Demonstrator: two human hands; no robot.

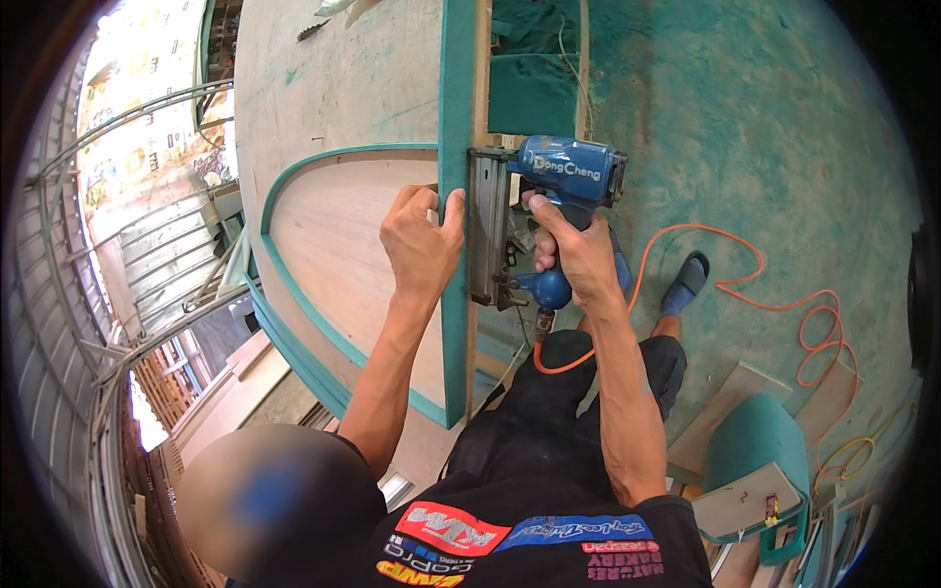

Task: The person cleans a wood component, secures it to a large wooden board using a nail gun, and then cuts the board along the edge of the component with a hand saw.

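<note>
My right hand (578, 257) is wrapped round the grip of a blue pneumatic nail gun (567, 165). The gun's long grey magazine lies alongside a teal-painted wooden strip (455, 333), with its nose at the strip's edge. On the strip's other side my left hand (423, 240) is closed, thumb on top and fingers curled against it; the fingertips are partly hidden. The strip borders a pale plywood panel (343, 103), which has a curved teal band (294, 279) set on it around a rounded shape.
An orange air hose (720, 284) runs from the gun and loops over the green-stained floor (784, 147). A teal plastic stool (755, 441) stands at lower right beside loose boards (723, 404). Timber and metal frames crowd the left side.
</note>
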